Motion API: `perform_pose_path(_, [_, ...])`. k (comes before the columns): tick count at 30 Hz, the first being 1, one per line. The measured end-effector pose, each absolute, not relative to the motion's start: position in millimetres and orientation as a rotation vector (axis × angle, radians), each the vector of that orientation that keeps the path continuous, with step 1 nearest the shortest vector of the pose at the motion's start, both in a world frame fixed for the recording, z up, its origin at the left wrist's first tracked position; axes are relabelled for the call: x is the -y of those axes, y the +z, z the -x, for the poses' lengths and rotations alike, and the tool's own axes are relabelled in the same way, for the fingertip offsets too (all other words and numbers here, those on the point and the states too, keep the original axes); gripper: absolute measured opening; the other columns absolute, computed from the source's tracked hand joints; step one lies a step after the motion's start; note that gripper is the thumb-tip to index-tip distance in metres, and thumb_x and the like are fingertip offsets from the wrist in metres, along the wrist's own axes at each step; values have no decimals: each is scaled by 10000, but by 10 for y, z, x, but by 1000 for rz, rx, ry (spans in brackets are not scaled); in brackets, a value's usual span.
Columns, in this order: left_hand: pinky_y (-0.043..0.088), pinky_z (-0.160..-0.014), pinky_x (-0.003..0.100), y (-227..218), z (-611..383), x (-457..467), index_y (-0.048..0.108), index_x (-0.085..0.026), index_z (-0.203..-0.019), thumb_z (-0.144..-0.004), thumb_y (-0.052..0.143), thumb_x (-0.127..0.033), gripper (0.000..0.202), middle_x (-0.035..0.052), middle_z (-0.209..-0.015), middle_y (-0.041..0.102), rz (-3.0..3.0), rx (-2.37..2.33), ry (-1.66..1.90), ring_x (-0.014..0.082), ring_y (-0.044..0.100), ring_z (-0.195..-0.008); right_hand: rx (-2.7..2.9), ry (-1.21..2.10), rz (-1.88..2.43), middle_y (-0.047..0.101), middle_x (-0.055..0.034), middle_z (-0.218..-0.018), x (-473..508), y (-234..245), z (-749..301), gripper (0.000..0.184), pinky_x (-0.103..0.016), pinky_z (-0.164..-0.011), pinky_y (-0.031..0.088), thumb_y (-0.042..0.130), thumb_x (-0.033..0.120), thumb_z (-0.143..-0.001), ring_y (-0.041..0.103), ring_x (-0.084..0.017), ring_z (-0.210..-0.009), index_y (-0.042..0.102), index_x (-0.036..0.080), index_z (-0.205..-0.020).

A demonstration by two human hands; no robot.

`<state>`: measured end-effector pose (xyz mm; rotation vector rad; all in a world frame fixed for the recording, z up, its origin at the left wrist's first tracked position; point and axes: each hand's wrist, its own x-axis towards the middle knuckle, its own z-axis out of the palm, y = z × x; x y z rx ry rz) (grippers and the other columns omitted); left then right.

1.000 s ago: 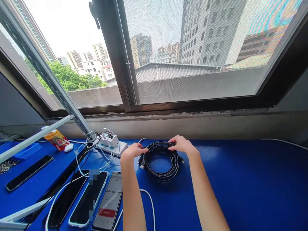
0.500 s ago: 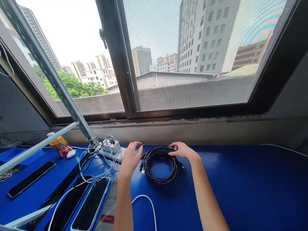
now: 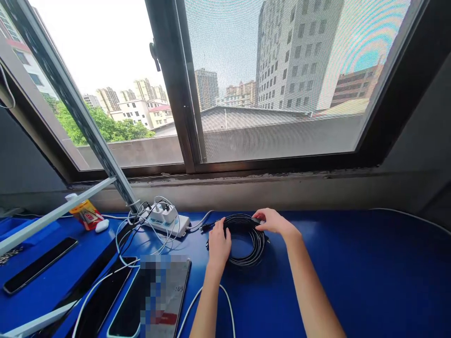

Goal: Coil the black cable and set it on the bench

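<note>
A coil of black cable (image 3: 251, 245) lies on the blue table (image 3: 352, 277) in front of the window. My left hand (image 3: 219, 244) rests on the coil's left side with its fingers curled over the strands. My right hand (image 3: 273, 220) pinches the far edge of the coil, fingers closed on the cable near a black plug end. A black connector (image 3: 206, 227) sticks out at the coil's upper left.
A white power strip (image 3: 164, 219) with chargers and white cables sits to the left. Several phones (image 3: 155, 300) lie at the lower left, another dark phone (image 3: 37, 265) further left. A white cable (image 3: 225, 300) loops under my left arm. The window sill runs behind.
My left hand lifted off the coil's left edge, rose open beside the power strip, then came back down onto the coil's left side. My right hand stayed on the far edge.
</note>
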<state>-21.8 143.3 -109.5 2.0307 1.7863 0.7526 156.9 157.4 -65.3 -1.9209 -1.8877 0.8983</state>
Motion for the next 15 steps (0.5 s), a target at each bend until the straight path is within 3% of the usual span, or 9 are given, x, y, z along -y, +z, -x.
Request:
perform_pose_path(5, [414, -1049, 378, -1129, 203, -1401, 512, -78, -1328, -898, 369, -125, 456, 180, -1377, 534, -2012, -1787, 796, 241, 509, -1277, 1860, 720, 1970, 630, -64, -1070, -1516, -631, -1495, 194, -397, -900, 487, 596, 310, -894, 595, -176, -996, 630, 145, -991])
perform_pose_path(10, [413, -1053, 404, -1163, 209, -1400, 518, -103, -1338, -884, 382, -127, 474, 161, -1374, 542, -2008, -1771, 830, 244, 512, -1275, 1781, 520, 1917, 665, -43, -978, -1455, -775, -1401, 93, -331, -831, 489, 600, 250, -836, 615, -192, -960, 643, 210, -908])
perform_pose_path(15, [405, -1054, 429, -1165, 226, -1393, 539, -133, -1326, -872, 388, -122, 478, 147, -1363, 555, -2018, -1749, 815, 250, 510, -1275, 1667, 412, 1813, 658, -42, -1011, -1364, -1118, -1365, 237, -329, -764, 501, 532, 198, -786, 616, -230, -982, 633, 262, -990])
